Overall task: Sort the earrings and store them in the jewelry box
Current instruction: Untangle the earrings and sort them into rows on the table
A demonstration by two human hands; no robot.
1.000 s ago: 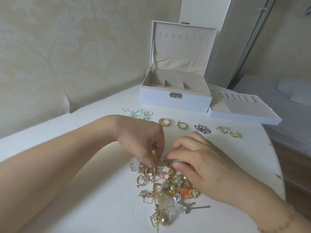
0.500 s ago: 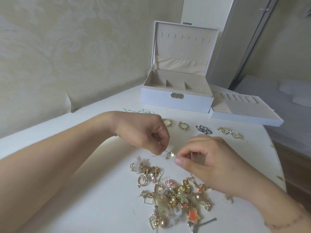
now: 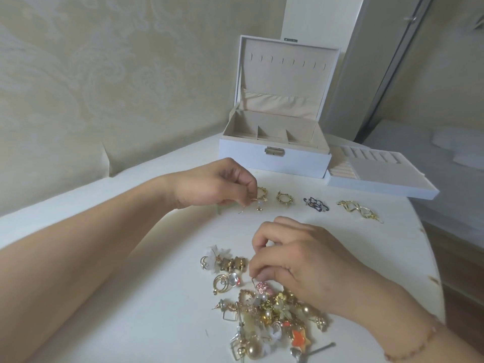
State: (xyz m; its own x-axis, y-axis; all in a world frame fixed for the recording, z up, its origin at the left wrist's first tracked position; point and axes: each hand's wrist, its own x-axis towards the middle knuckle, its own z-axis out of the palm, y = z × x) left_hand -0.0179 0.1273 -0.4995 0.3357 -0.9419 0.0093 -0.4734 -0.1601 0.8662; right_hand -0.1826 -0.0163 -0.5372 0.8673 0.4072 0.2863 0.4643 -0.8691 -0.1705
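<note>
A tangled pile of earrings (image 3: 269, 318) lies on the white table near me. My left hand (image 3: 217, 186) pinches a small gold hook earring (image 3: 255, 205) and holds it just above the table, next to a row of sorted earrings. My right hand (image 3: 296, 255) is at the top of the pile, its thumb and fingers pinching the wire hook of another earring (image 3: 258, 284). The white jewelry box (image 3: 275, 155) stands open at the back with beige compartments.
The sorted row holds gold hoops (image 3: 284, 198), a dark earring pair (image 3: 315, 204) and gold twisted earrings (image 3: 358, 209). The box's removable tray (image 3: 379, 176) lies to the right of the box. The table edge (image 3: 429, 258) curves on the right.
My left hand lifted a hook earring out of the pile and carried it back toward the sorted row. My right hand moved down to the pile and took hold of another hook.
</note>
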